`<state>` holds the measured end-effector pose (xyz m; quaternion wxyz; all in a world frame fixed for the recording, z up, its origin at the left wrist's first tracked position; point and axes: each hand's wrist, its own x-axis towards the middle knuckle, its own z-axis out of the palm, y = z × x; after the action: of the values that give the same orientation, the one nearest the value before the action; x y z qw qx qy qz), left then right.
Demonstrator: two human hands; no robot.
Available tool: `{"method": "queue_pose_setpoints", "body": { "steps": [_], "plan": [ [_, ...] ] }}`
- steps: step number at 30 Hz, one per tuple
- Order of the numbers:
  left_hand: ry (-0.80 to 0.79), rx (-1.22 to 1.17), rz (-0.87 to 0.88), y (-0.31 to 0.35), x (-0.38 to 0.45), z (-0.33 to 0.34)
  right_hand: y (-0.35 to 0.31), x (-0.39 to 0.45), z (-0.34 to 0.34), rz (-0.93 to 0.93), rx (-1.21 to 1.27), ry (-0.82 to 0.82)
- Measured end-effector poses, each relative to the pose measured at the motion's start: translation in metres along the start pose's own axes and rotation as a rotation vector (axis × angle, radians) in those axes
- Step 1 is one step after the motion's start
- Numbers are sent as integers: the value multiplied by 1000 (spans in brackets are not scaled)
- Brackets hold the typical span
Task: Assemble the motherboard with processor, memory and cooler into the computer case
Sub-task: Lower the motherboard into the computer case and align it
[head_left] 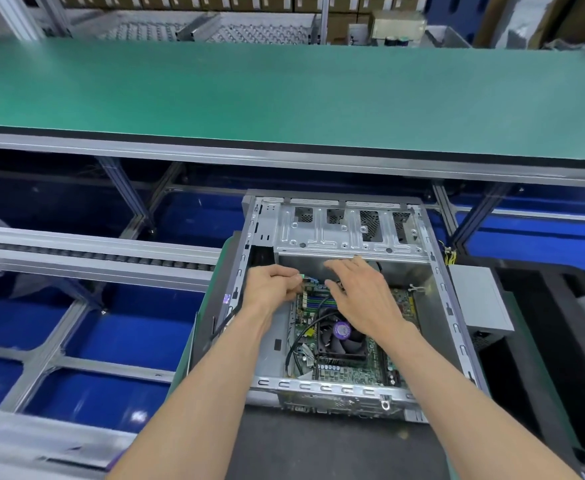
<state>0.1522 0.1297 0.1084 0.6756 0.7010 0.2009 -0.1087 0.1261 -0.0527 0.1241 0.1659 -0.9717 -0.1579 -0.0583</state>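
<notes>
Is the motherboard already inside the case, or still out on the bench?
Inside. The motherboard lies flat on the floor of the open computer case, with the cooler fan mounted on it. Whether it is screwed down cannot be told.

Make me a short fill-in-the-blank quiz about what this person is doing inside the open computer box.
1. The motherboard lies inside the metal ____.
2. The cooler fan has a round ____ sticker at its hub.
3. The left hand pinches a small connector, while the ____ hand hovers flat over the board.
4. Beyond the case runs a long ____ bench top.

Missing words: case; purple; right; green
</notes>
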Motion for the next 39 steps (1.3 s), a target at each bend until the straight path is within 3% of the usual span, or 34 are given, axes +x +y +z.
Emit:
{"method": "queue_pose_setpoints", "body": {
  "steps": [5, 10, 16, 21, 26, 39],
  "plan": [
    [-15, -23, -75, 0, 3, 3, -8, 16, 8, -23, 116, -171],
    [52, -75, -141, -2, 6, 2, -14, 36, 23, 61, 240, -148],
    [138, -190, -259, 1, 14, 11, -10, 52, 38, 119, 194, -269],
    [62, -326, -327, -4, 22, 14, 1, 58, 49, 247, 261, -295],
    [-24, -369, -321, -7, 23, 19, 10, 58, 49, 282, 430, -235],
    [8, -349, -238, -8, 20, 19, 8, 56, 46, 292, 502, -234]
  ]
}}
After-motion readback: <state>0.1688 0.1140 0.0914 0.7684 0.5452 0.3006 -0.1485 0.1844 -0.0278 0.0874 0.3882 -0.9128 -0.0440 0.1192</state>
